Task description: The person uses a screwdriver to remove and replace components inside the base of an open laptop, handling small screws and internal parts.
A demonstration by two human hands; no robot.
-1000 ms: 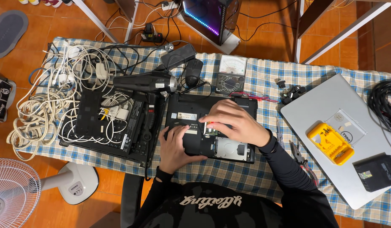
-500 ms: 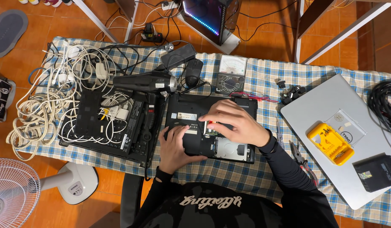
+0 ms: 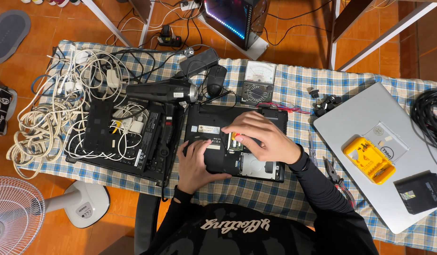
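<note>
A checked cloth (image 3: 294,85) is covering a table that is standing on an orange tiled floor, and a black laptop (image 3: 214,123) is lying on it upside down with its bottom cover off. Over the last second the scene is barely changing: both hands are staying on the laptop, and only the right hand (image 3: 262,137) is shifting a little, its fingertips drawing closer over the small green card (image 3: 235,140) in the open bay. That is suggesting fine work at one spot, not a move to a new part.

The card is sitting near the laptop's middle, directly under the right thumb and forefinger, which are curling in a pinch around its edge; whether they are truly gripping it cannot be told. The left hand (image 3: 196,162) is lying flat and spread on the laptop's near left corner, pressing it down and grasping nothing.

A meter (image 3: 257,82) is resting just beyond the laptop, a hair dryer (image 3: 164,90) to its left, and a silver laptop (image 3: 369,113) with a yellow case (image 3: 368,159) well to the right.
</note>
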